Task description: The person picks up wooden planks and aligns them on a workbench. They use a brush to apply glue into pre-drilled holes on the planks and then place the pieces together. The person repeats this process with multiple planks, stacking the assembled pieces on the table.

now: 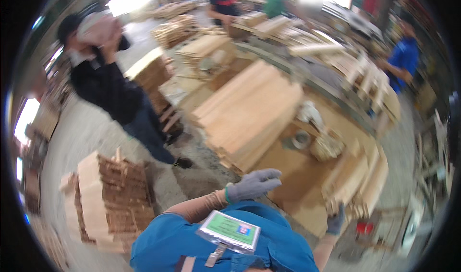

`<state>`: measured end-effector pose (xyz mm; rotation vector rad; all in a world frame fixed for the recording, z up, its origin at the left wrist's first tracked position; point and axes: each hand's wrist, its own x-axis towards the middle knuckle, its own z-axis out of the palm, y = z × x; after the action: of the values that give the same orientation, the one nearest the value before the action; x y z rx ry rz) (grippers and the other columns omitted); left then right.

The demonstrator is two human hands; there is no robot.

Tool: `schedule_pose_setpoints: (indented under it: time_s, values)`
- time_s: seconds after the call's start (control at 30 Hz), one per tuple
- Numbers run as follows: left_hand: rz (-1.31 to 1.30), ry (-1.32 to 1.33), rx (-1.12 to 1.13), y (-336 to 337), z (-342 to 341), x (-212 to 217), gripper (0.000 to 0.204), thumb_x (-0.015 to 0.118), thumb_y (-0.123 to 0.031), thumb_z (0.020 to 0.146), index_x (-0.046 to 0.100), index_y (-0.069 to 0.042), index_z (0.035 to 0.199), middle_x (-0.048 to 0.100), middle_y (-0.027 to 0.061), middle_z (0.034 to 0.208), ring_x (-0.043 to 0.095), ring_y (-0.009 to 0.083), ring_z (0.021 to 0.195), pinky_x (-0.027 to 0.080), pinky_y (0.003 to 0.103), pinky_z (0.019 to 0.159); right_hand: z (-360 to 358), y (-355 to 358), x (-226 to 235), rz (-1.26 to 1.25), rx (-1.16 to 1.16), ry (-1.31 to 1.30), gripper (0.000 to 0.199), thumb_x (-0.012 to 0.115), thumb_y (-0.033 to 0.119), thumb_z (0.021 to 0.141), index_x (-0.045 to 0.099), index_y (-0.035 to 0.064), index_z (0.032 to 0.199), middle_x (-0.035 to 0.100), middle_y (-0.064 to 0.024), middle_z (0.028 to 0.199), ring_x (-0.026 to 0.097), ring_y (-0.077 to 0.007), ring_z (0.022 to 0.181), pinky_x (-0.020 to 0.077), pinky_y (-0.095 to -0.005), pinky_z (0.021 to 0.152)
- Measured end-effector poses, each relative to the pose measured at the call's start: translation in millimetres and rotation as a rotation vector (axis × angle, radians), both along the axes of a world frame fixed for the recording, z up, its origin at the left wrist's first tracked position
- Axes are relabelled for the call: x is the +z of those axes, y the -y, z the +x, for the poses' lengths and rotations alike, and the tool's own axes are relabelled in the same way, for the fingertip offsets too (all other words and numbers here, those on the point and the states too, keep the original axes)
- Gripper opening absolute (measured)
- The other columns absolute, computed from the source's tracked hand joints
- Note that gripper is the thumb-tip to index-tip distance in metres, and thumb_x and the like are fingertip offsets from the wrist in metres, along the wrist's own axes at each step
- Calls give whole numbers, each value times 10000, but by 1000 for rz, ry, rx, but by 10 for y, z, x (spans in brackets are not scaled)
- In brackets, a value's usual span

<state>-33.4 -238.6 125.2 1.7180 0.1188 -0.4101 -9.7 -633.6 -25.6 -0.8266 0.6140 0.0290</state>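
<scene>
My left hand (254,183), in a grey glove with a green cuff, is held in front of my blue shirt with its fingers stretched out and nothing in it. Just beyond it lies a large stack of pale wooden boards (249,108) on a brown worktable (297,200). My right hand (335,220), also gloved in grey, is low at the right, against the near end of a smaller pile of curved wooden pieces (355,176). Its fingers are blurred and partly hidden, so its grip does not show.
A tape roll (301,138) and a crumpled bag (327,146) lie between the piles. Cut wood is stacked on the floor (115,195) at left. A person in dark clothes (110,89) stands at left; another in blue (403,60) stands at far right. A red object (365,228) sits lower right.
</scene>
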Motion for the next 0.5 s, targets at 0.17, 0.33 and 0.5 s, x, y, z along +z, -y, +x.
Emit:
schedule_pose_setpoints:
  time_s: [0.17, 0.33, 0.5]
  values:
    - [-239, -2, -154, 201, 162, 45, 384, 589, -191, 936, 536, 18, 1254, 616, 36, 1065, 572, 98, 901, 481, 260, 823, -313, -330, 246, 6, 181, 255, 235, 608, 230, 905, 580, 26, 1018, 640, -108, 877, 654, -234, 763, 557, -337, 677]
    - [-353, 6, -281, 458, 434, 106, 647, 592, -155, 918, 269, 14, 1454, 404, 123, 1436, 427, 186, 1266, 360, 304, 1051, -336, -1076, 1184, -390, 276, 319, 443, 639, 158, 868, 462, -37, 1224, 600, -129, 1067, 631, -223, 922, 533, -341, 779]
    - [-624, 163, -41, 635, 722, 286, 638, 575, -129, 870, 278, 5, 1420, 469, 122, 1327, 457, 182, 1215, 386, 317, 1019, -200, -1635, 1429, -1152, 409, 612, 648, 740, 222, 790, 420, -51, 1283, 590, -177, 1123, 607, -286, 1014, 495, -352, 869]
